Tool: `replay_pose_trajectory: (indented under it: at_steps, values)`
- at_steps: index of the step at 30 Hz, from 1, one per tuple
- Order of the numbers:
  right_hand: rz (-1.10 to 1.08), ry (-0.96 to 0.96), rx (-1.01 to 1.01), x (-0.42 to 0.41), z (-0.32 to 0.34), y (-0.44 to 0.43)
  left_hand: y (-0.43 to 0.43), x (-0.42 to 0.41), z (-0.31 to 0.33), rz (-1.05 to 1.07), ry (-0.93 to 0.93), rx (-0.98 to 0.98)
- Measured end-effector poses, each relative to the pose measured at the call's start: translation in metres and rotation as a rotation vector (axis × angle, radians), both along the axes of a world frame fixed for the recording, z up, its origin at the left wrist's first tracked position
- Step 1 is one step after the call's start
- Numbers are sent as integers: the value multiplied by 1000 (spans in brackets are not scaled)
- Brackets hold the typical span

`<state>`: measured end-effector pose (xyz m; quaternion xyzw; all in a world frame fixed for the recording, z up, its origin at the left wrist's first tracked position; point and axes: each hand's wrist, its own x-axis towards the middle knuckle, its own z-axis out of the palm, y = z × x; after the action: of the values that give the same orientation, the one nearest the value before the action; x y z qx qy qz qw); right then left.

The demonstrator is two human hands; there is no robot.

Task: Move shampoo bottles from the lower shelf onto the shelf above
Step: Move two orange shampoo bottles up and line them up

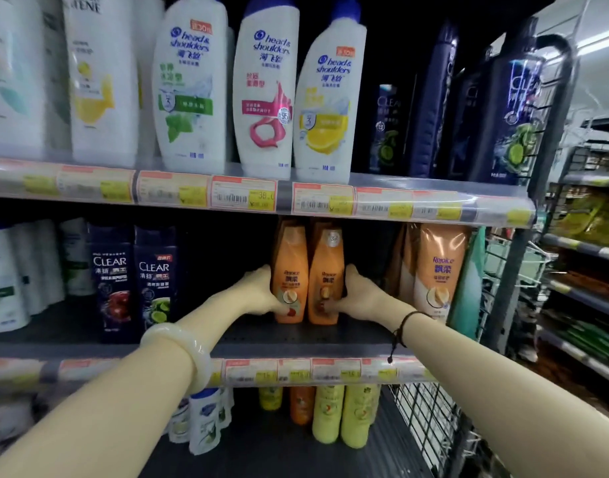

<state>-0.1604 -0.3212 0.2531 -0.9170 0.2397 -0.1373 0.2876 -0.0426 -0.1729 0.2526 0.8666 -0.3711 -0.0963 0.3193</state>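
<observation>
Orange bottles: two, upright, touching side by side on lower shelf.
Left hand: wrapped on outer left side of left bottle, thumb across its front.
Right hand: wrapped on outer right side of right bottle.
Position: pair pressed between both hands.
Shelf above: white bottles standing directly over the pair.
</observation>
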Motion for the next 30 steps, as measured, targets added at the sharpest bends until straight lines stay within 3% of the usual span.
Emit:
replay_pose_trajectory:
  at_steps: [10, 17, 30]
  values:
    - [74, -214, 186, 19, -21, -18, -14, 5, -10, 19, 71, -165]
    - [122, -220, 231, 21, -24, -28, -20, 11, -14, 71, 76, -201]
    - [87, -146, 128, 17, -26, -24, -21, 6, -16, 63, 58, -150]
